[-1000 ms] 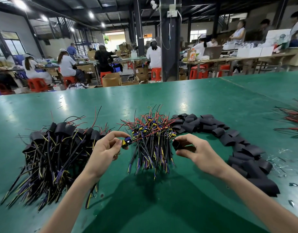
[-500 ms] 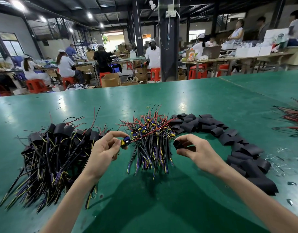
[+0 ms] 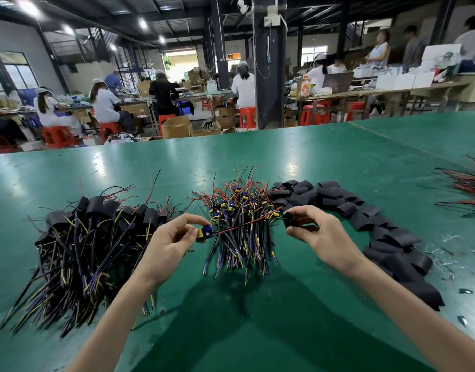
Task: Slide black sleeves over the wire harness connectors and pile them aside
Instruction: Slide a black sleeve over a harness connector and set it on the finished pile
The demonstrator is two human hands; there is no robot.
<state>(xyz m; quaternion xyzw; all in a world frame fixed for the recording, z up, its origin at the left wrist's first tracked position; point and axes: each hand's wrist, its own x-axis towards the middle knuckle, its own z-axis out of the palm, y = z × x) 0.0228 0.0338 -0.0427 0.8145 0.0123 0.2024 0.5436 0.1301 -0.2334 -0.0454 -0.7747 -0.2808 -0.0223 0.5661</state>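
My left hand pinches a blue and yellow connector between thumb and forefinger. Its red wire runs right toward my right hand, which pinches a black sleeve at the fingertips. The wire's end lies close to the sleeve's mouth; whether it is inside I cannot tell. Behind both hands lies a heap of unsleeved harnesses. A heap of sleeved harnesses lies at the left. Loose black sleeves form a curved band at the right.
The work lies on a green table. More red and black wires lie at the far right edge. Small scraps are scattered near the right sleeves. Other workers sit at benches beyond the table's far edge.
Both hands have stayed nearly where they were. The red wire now stretches straighter from the connector toward the sleeve in my right hand.
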